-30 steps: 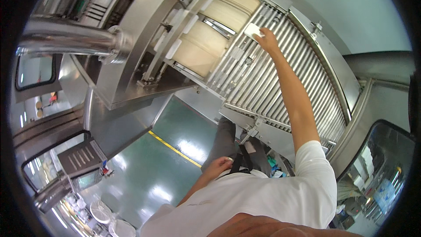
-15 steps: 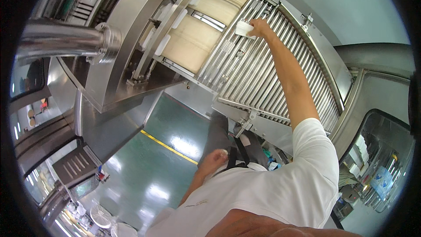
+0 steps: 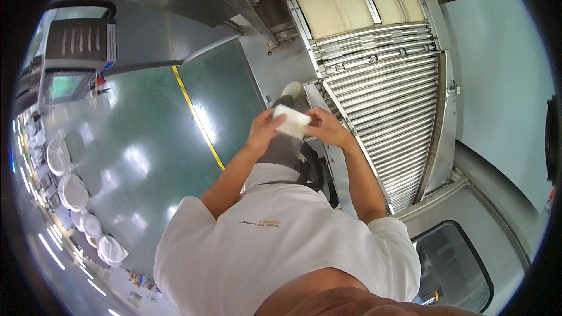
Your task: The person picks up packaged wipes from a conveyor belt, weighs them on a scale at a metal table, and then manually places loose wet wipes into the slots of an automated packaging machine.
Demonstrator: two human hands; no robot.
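Note:
In front of my waist a small white folded pad (image 3: 292, 119), cloth or paper, is held between both hands. My left hand (image 3: 263, 129) is closed on its left edge, with the thumb lying over the top. At the opposite edge, my right hand (image 3: 329, 129) pinches the corner between thumb and fingers. Just beyond my right hand runs the curved roller conveyor (image 3: 380, 117) of bare metal rods. The pad's surface is somewhat blurred, so its exact material is unclear.
Two cream belts (image 3: 335, 9) feed the rollers at the far side. A metal side rail (image 3: 357, 140) borders the conveyor close to my right forearm. A control box with a screen (image 3: 73, 58) stands at the left, above the green floor (image 3: 146, 134). White-covered tubs (image 3: 73, 193) line the far left.
My right hand has come back from over the rollers to my waist with the white pad. The left hand has risen and taken hold of it too. My view has turned.

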